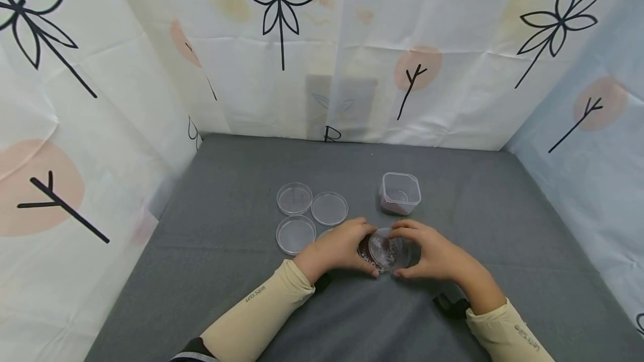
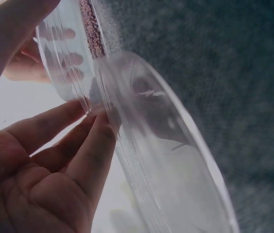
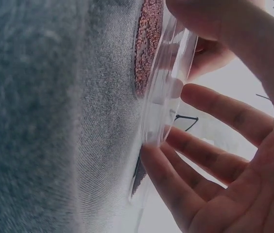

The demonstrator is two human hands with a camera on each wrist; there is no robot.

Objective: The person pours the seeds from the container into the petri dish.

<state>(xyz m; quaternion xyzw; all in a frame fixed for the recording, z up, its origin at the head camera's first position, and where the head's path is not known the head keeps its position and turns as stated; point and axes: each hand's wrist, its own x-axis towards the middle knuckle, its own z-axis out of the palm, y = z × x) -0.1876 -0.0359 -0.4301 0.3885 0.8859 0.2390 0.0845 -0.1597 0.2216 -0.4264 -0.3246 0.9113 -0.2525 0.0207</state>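
A clear round petri dish with reddish-brown grains (image 1: 365,251) in it is on the grey cloth between the two hands. My left hand (image 1: 342,246) curves its thumb and fingers round the left side of this dish. A clear petri dish lid (image 1: 397,251) overlaps the right part of the dish. With thumb and fingertips my right hand (image 1: 435,253) holds the lid by its rim. In the right wrist view the lid (image 3: 154,109) stands beside the grains (image 3: 149,41). The left wrist view shows the grains (image 2: 92,29) as a thin layer.
Left of the hands lie several clear petri dish pieces, among them a back one (image 1: 294,199), a middle one (image 1: 329,209) and a front one (image 1: 296,234); another is partly hidden by the left hand. A clear square tub (image 1: 413,190) with reddish-brown contents stands behind the right hand. Patterned curtains (image 1: 372,32) surround the table.
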